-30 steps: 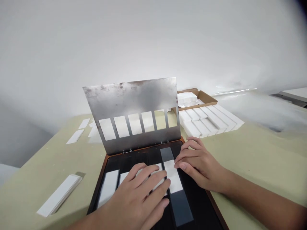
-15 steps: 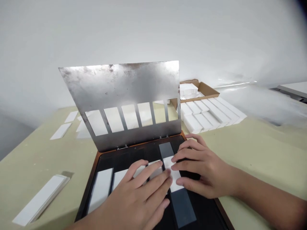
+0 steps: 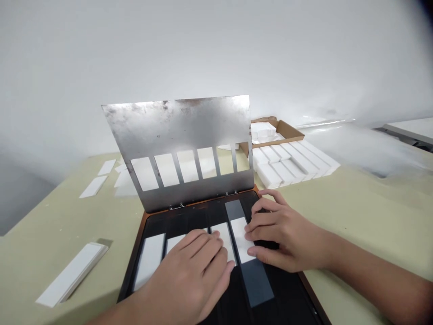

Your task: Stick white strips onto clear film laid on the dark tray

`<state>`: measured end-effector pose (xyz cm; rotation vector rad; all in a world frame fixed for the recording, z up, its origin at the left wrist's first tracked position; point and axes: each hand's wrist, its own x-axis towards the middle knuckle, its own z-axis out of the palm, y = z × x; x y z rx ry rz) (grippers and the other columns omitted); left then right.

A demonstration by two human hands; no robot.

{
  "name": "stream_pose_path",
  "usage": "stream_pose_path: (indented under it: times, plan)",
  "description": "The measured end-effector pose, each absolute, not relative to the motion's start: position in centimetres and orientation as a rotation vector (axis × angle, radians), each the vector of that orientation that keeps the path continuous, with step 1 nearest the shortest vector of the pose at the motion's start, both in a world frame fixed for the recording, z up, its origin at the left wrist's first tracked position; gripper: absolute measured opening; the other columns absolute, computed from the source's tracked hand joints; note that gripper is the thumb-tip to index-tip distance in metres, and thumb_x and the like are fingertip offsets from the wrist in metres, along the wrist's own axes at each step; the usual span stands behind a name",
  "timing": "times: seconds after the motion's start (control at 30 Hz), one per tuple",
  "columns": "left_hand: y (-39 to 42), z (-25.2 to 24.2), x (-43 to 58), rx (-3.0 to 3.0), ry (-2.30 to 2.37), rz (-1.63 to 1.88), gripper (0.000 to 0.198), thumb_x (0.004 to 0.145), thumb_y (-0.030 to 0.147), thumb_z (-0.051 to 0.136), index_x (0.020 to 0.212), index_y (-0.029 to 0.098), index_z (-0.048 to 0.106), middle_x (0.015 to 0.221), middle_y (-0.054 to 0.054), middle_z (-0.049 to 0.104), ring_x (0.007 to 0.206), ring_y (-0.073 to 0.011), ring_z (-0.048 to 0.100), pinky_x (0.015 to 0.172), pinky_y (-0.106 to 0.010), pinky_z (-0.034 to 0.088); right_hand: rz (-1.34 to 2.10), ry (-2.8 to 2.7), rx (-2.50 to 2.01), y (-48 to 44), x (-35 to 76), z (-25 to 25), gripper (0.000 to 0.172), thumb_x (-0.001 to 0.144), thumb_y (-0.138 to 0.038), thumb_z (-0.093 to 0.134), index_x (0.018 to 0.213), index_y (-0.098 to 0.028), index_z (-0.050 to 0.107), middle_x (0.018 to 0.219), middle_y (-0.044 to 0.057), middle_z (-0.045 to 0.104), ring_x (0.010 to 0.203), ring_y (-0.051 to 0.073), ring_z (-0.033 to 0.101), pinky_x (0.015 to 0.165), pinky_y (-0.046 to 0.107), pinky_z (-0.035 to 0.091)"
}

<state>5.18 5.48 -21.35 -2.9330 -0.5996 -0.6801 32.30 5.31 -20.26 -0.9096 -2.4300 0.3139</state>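
Observation:
A black tray with a wooden edge [image 3: 137, 243] lies in front of me, its metal lid [image 3: 189, 122] with several rectangular windows standing raised on hinges. White cards lie side by side in the tray, among them a left one [image 3: 150, 257] and another [image 3: 223, 237] by my left fingers. My left hand [image 3: 198, 271] is curled over the middle cards, fingers together; whatever lies under the fingertips is hidden. My right hand [image 3: 280, 234] has its fingers apart, with tips touching the right edge of a white card [image 3: 242, 241]. That card lies on a dark grey strip [image 3: 255, 284].
On the table at left sits a stack of white strips [image 3: 71, 275], with loose white pieces [image 3: 94, 186] behind. White blocks [image 3: 294, 164] in rows stand at back right, beside a cardboard box [image 3: 291, 132] holding white pieces. Clear plastic sheeting [image 3: 358, 144] lies farther right.
My left hand has drawn back leftward from the card on the grey strip, and its fingers have curled. My right hand stays at that card's right edge. The view has shifted slightly.

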Motion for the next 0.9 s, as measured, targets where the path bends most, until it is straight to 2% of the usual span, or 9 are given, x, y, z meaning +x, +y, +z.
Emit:
stream_pose_path:
  times: [0.2, 0.3, 0.43, 0.53, 0.63, 0.73, 0.83, 0.9]
  plan:
    - [5.2, -20.9, 5.1, -2.885, -0.605, -0.731, 0.015, 0.101, 0.017, 0.061, 0.107, 0.01, 0.072, 0.093, -0.009, 0.068, 0.095, -0.0272, 0.065, 0.093, -0.047, 0.048, 0.337, -2.461, -0.876, 5.5, 32.4, -20.5, 0.014, 0.097, -0.037, 0.071, 0.098, -0.024, 0.075, 0.092, -0.002, 0.077, 0.1, 0.019, 0.059, 0.117, 0.046, 0.029]
    - [5.1, -20.0, 5.1, -3.009, -0.456, -0.718, 0.022, 0.102, 0.022, 0.062, 0.12, 0.015, 0.073, 0.111, -0.01, 0.071, 0.11, -0.0292, 0.063, 0.102, -0.049, 0.045, 0.367, -2.475, -0.848, 5.5, 32.4, -20.4, 0.012, 0.095, -0.033, 0.071, 0.101, -0.022, 0.075, 0.093, -0.001, 0.077, 0.099, 0.02, 0.058, 0.112, 0.045, 0.033]
    - [5.2, -18.9, 4.9, -3.216, -0.24, -0.39, 0.032, 0.107, 0.039, 0.058, 0.137, 0.032, 0.066, 0.143, -0.002, 0.064, 0.139, -0.0293, 0.05, 0.115, -0.049, 0.038, 0.384, -2.476, -0.831, 5.6, 32.4, -20.3, 0.01, 0.098, -0.028, 0.066, 0.1, -0.023, 0.075, 0.091, -0.001, 0.077, 0.098, 0.02, 0.056, 0.11, 0.044, 0.034]
    - [5.3, -18.7, 4.7, -3.2, -0.282, -0.318, 0.04, 0.105, 0.044, 0.061, 0.143, 0.035, 0.062, 0.149, -0.002, 0.061, 0.14, -0.0315, 0.049, 0.115, -0.051, 0.036, 0.383, -2.47, -0.83, 5.6, 32.3, -20.2, 0.013, 0.1, -0.026, 0.062, 0.099, -0.023, 0.075, 0.089, -0.001, 0.077, 0.095, 0.02, 0.055, 0.107, 0.043, 0.036]
    - [5.2, -19.0, 4.7, -3.165, -0.335, -0.367, 0.048, 0.101, 0.047, 0.066, 0.145, 0.03, 0.061, 0.15, -0.006, 0.06, 0.135, -0.0331, 0.052, 0.112, -0.051, 0.038, 0.377, -2.464, -0.852, 5.5, 32.4, -20.2, 0.017, 0.101, -0.023, 0.059, 0.107, -0.023, 0.075, 0.09, 0.0, 0.076, 0.096, 0.021, 0.054, 0.108, 0.044, 0.036]
    - [5.1, -19.4, 4.6, -3.126, -0.429, -0.367, 0.059, 0.097, 0.045, 0.07, 0.15, 0.023, 0.057, 0.153, -0.014, 0.055, 0.135, -0.0379, 0.05, 0.109, -0.055, 0.039, 0.385, -2.46, -0.878, 5.6, 32.7, -20.2, 0.035, 0.099, -0.029, 0.064, 0.133, -0.022, 0.067, 0.102, 0.002, 0.076, 0.105, 0.023, 0.054, 0.114, 0.048, 0.031]
    - [5.1, -20.0, 4.5, -3.073, -0.564, -0.36, 0.06, 0.098, 0.036, 0.066, 0.155, 0.021, 0.051, 0.155, -0.019, 0.049, 0.137, -0.0421, 0.046, 0.107, -0.06, 0.037, 0.382, -2.454, -0.835, 5.8, 32.9, -20.6, 0.072, 0.09, -0.052, 0.078, 0.15, -0.021, 0.054, 0.108, 0.003, 0.076, 0.109, 0.025, 0.053, 0.12, 0.05, 0.024]
    - [5.1, -20.2, 4.4, -3.048, -0.639, -0.358, 0.059, 0.1, 0.035, 0.063, 0.155, 0.021, 0.05, 0.155, -0.019, 0.047, 0.136, -0.0427, 0.044, 0.106, -0.062, 0.036, 0.335, -2.456, -0.82, 5.9, 32.8, -21.1, 0.088, 0.084, -0.063, 0.081, 0.154, -0.02, 0.049, 0.106, 0.003, 0.075, 0.108, 0.025, 0.054, 0.12, 0.05, 0.024]
